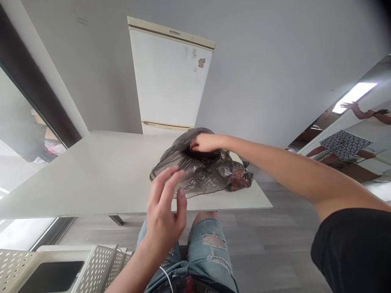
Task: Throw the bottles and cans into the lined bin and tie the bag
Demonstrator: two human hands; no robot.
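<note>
A thin grey, see-through plastic bag [201, 175] lies open near the right end of the white table [91, 175]. My right hand [203, 143] reaches into the mouth of the bag; its fingers curl there, their tips partly hidden, and what they grip cannot be made out. My left hand [168, 199] is raised in front of the bag's near left side, its fingers apart and holding nothing. Just right of the big bag sits a smaller tied bag [240, 177] with reddish contents.
Behind the table stands a white fridge [171, 77]. At the lower left are perforated plastic baskets [100, 266] and a dark flat object [51, 276]. On the right, a mirror-like surface [351, 130] shows a person's arms and patterned shorts.
</note>
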